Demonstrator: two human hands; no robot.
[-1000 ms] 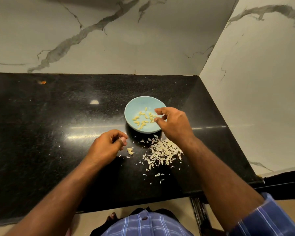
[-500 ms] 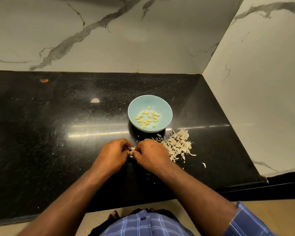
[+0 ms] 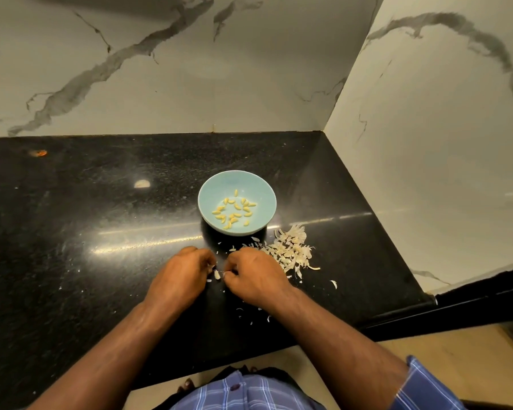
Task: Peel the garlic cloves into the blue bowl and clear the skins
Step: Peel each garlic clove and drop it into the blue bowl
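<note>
A blue bowl (image 3: 262, 187) stands on the black counter and holds several peeled yellow garlic cloves (image 3: 234, 213). Just in front of it, my left hand (image 3: 179, 278) and my right hand (image 3: 252, 276) are close together, fingertips pinched on one small pale garlic clove (image 3: 217, 274) between them. A heap of papery skins (image 3: 290, 251) lies to the right of my right hand, beside the bowl's front right. Loose skin flakes (image 3: 259, 316) are scattered under and behind my right wrist.
The black stone counter (image 3: 86, 232) meets marble walls at the back and on the right (image 3: 442, 143). Its front edge runs below my forearms. A small orange speck (image 3: 39, 153) lies at the far left back.
My right hand came back from over the bowl and joined my left hand on a clove in front of the bowl. Since half a second ago the hands have stayed together.
</note>
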